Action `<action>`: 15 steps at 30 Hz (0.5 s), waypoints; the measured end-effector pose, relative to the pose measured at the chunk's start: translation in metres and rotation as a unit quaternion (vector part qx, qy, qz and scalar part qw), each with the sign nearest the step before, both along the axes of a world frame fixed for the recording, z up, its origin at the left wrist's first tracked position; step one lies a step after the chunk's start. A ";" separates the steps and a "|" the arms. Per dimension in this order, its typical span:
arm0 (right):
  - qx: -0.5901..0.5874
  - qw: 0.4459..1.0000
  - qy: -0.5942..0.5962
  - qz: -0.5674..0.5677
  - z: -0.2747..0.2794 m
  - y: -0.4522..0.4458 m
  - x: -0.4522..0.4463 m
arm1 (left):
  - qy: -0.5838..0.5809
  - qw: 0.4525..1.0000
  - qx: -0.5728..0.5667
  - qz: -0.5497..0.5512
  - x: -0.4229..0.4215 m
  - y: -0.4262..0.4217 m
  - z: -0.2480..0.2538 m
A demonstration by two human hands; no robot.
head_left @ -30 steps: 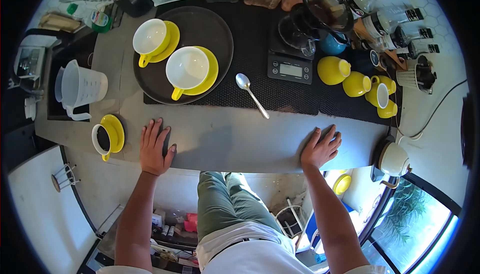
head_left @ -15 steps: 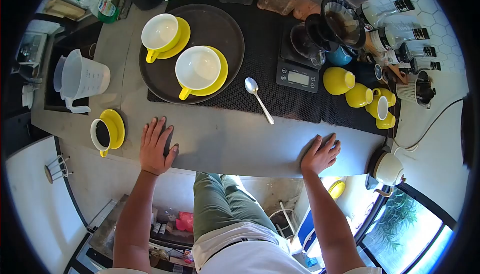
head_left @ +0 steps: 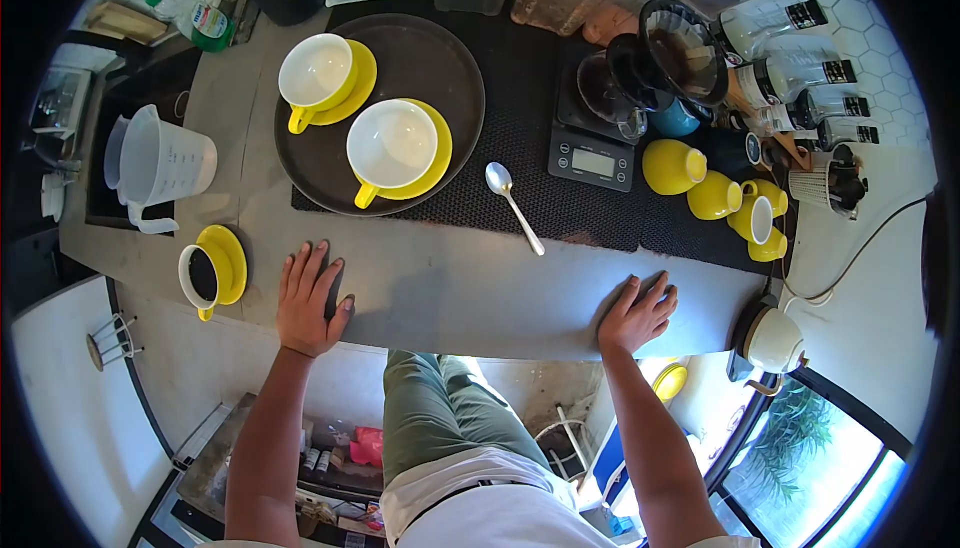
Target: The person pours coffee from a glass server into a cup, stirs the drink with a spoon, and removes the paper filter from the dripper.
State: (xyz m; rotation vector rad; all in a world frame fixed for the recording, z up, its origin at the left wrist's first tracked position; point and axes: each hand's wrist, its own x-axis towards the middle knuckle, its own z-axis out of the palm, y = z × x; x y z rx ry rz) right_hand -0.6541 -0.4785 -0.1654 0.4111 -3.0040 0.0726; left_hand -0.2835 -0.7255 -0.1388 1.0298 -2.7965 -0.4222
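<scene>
My left hand [head_left: 311, 300] lies on the grey counter [head_left: 440, 298] near its front edge, fingers spread and holding nothing. Just left of it stands a yellow cup of dark coffee [head_left: 202, 275] with a yellow saucer [head_left: 231, 266]. At the right, my right hand [head_left: 640, 314] rests on the counter by the edge, also with fingers apart and nothing in it. A metal spoon [head_left: 514, 207] lies between and beyond the hands, partly on a black mat [head_left: 590, 223]. Two white-lined yellow cups [head_left: 392, 143] sit on saucers on a round dark tray [head_left: 455, 58].
Behind my right hand are a digital scale [head_left: 592, 163] with a coffee dripper [head_left: 683, 53], and several small yellow cups [head_left: 715, 195]. A white kettle [head_left: 775, 340] stands at the right edge. A plastic measuring jug [head_left: 168, 163] and a green-labelled bottle [head_left: 208, 24] are on the left.
The view has shifted slightly. Both hands stay in place on the counter, and nothing has been picked up or moved.
</scene>
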 end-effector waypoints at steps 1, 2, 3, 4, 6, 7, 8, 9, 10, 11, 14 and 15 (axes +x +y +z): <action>-0.003 1.000 0.001 0.000 0.000 0.000 0.000 | -0.001 1.000 -0.001 -0.001 0.000 0.000 0.000; -0.005 1.000 0.001 0.000 0.000 0.000 0.000 | -0.001 1.000 -0.001 -0.001 0.000 0.000 0.000; -0.005 1.000 0.001 0.001 0.000 0.000 0.000 | 0.001 1.000 -0.001 -0.002 0.000 0.000 0.000; -0.005 1.000 -0.001 -0.001 0.000 0.000 0.000 | 0.002 1.000 0.000 -0.002 0.000 0.000 -0.001; -0.005 1.000 -0.003 -0.002 0.000 0.000 0.000 | 0.002 1.000 0.000 -0.001 0.000 0.000 0.000; -0.004 1.000 0.000 0.001 -0.002 0.001 -0.001 | 0.002 1.000 0.001 -0.001 0.000 0.000 0.000; -0.003 1.000 0.003 0.003 -0.002 0.002 -0.001 | 0.002 1.000 0.001 0.000 0.001 0.000 0.000; -0.003 1.000 0.003 0.004 -0.002 0.001 0.000 | 0.000 1.000 0.001 0.000 0.001 0.000 -0.001; -0.001 1.000 0.003 0.002 -0.001 0.001 0.000 | -0.001 1.000 0.000 0.000 0.001 0.000 -0.001; 0.000 1.000 0.003 0.000 -0.001 0.001 0.000 | -0.001 1.000 0.000 0.001 0.001 0.000 -0.001; -0.002 1.000 0.009 0.005 -0.004 0.003 -0.001 | 0.004 1.000 -0.001 0.002 0.000 0.000 0.000; -0.002 1.000 0.009 0.006 -0.004 0.003 -0.001 | 0.003 1.000 0.000 0.002 0.000 0.000 0.000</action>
